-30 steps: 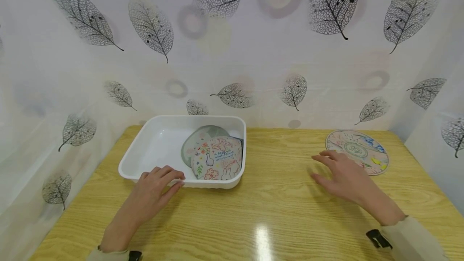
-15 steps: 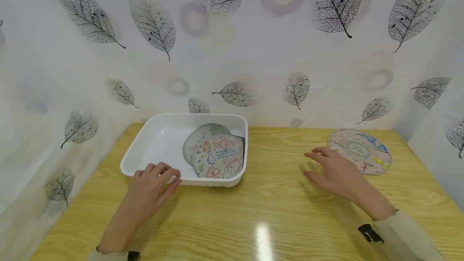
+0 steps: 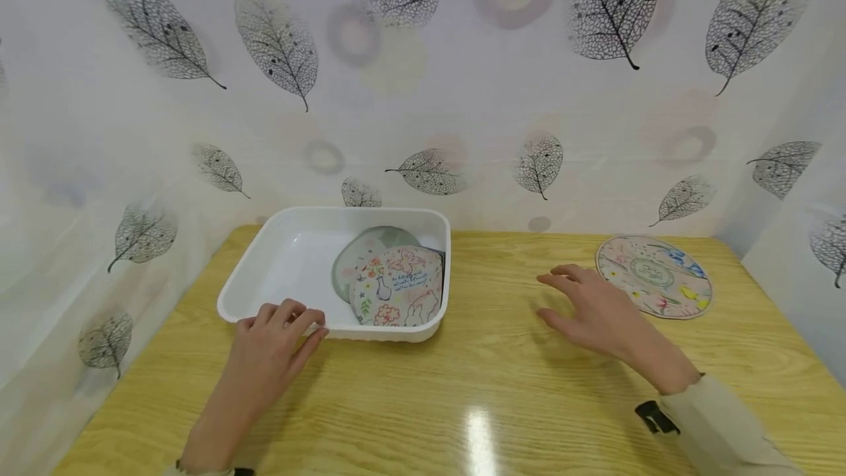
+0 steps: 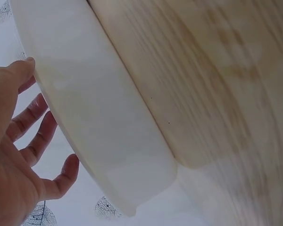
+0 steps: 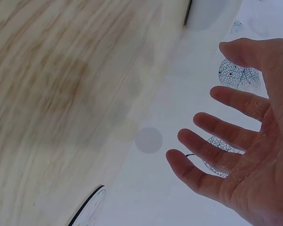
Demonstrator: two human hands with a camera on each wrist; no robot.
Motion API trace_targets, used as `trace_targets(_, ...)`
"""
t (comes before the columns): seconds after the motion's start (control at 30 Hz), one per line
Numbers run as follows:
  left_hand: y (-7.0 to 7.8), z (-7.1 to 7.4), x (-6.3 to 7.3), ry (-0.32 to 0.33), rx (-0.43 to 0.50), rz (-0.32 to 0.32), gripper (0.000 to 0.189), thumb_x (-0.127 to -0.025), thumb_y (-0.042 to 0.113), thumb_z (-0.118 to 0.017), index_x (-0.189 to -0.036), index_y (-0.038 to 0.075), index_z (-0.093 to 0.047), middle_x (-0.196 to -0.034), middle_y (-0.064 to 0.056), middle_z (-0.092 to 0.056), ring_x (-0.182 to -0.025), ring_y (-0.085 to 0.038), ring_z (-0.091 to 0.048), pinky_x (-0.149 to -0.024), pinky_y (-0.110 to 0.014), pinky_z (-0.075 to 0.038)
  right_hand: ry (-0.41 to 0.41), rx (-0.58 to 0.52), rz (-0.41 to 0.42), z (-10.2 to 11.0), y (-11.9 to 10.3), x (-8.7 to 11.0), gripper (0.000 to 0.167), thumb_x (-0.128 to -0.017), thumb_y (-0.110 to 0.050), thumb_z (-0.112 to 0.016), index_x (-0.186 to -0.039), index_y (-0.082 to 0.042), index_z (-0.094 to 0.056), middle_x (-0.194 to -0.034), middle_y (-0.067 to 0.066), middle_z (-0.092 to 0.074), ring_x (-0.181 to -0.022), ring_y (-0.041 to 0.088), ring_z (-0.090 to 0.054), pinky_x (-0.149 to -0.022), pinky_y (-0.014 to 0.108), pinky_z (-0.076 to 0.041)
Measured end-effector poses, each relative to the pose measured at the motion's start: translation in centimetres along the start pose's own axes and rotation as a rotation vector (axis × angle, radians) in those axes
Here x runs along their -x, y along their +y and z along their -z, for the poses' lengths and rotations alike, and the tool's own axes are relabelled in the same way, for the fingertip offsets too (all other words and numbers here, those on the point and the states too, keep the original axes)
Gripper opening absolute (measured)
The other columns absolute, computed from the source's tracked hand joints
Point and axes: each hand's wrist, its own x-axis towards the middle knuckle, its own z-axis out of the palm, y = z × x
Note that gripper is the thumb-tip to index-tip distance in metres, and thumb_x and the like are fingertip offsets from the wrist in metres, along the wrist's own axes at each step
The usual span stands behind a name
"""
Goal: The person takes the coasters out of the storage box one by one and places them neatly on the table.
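My left hand (image 3: 274,344) rests on the front rim of a white plastic tray (image 3: 264,270), its fingertips and thumb touching the edge. In the left wrist view the fingertips (image 4: 71,162) meet the rim, and the tray's outer wall (image 4: 99,108) shows beside them. Two flat printed mats overlap on the tray's right side: a drawn-flower mat (image 3: 396,289) on top, a green one (image 3: 350,255) partly under it. My right hand (image 3: 598,318) hovers over the table, fingers spread and holding nothing. Just beyond it lies a round floral mat (image 3: 661,278), its near-left edge by the hand.
Both hands work over a wood-grain table (image 3: 489,373). A pale curtain (image 3: 476,109) printed with leaves hangs behind and at the sides. In the right wrist view a dark-edged mat (image 5: 92,207) shows at the bottom.
My right hand has drifted left, away from the round floral mat. My left hand has slid a little left along the tray rim. The mats keep their places.
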Motion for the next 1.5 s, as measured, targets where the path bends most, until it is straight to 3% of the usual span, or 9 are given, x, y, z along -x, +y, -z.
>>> trace_targets(0.5, 0.3, -0.2, 0.2, 0.054, -0.007, -0.035, 0.014, -0.09, 0.027, -0.075, -0.1, 0.02, -0.069, -0.093, -0.003, -0.065, -0.079, -0.033, -0.064, -0.055, -0.046, -0.053, -0.004, -0.02, 0.052, -0.2, -0.7, -1.8, 0.049, -0.094, -0.035, -0.072, -0.135, -0.009, -0.066, -0.134, 0.017, -0.064, -0.116, 0.039, -0.064, -0.085, 0.055, -0.057)
trace_targets(0.77, 0.7, -0.2, 0.3, 0.067, 0.011, -0.017, 0.022, -0.081, 0.021, -0.082, -0.1, 0.019, -0.071, -0.092, -0.004, -0.066, -0.079, -0.034, -0.064, -0.058, -0.048, -0.054, -0.008, -0.032, 0.067, -0.7, -1.4, -2.9, 0.048, -0.095, -0.036, -0.071, -0.136, -0.011, -0.065, -0.135, 0.017, -0.063, -0.116, 0.038, -0.064, -0.084, 0.053, -0.057)
trace_targets(1.5, 1.0, -0.1, 0.2, 0.041, 0.01, 0.033, 0.022, -0.082, 0.02, -0.084, -0.101, 0.019, -0.072, -0.096, -0.005, -0.068, -0.083, -0.034, -0.065, -0.063, -0.051, -0.055, 0.065, -0.069, 0.161, -0.5, -3.8, -6.2, 0.049, -0.093, -0.039, -0.073, -0.134, -0.014, -0.067, -0.135, 0.015, -0.065, -0.119, 0.035, -0.065, -0.087, 0.053, -0.058)
